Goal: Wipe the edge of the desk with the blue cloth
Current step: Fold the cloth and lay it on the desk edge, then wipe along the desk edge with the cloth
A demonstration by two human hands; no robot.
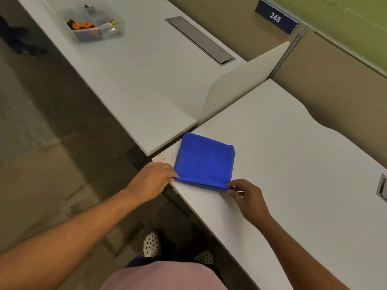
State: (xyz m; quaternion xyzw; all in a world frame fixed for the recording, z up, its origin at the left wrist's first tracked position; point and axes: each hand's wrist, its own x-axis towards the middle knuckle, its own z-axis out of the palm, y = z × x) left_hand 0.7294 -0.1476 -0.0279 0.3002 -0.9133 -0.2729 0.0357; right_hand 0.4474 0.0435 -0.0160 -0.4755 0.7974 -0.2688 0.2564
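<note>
A folded blue cloth point(205, 161) lies flat on the white desk point(293, 174), close to the desk's near-left corner and its front edge. My left hand point(154, 177) pinches the cloth's near-left corner, right at the desk edge. My right hand point(246, 195) pinches the cloth's near-right corner on the desk top. A faint orange-brown stain point(166, 157) shows on the desk corner just left of the cloth.
A second white desk point(125, 80) stands beyond, with a clear plastic organiser point(96, 26) of small items and a grey cable slot point(201, 39). A white divider panel point(240, 82) rises between the desks. Partition walls stand behind. A metal slot point(382, 188) sits at right.
</note>
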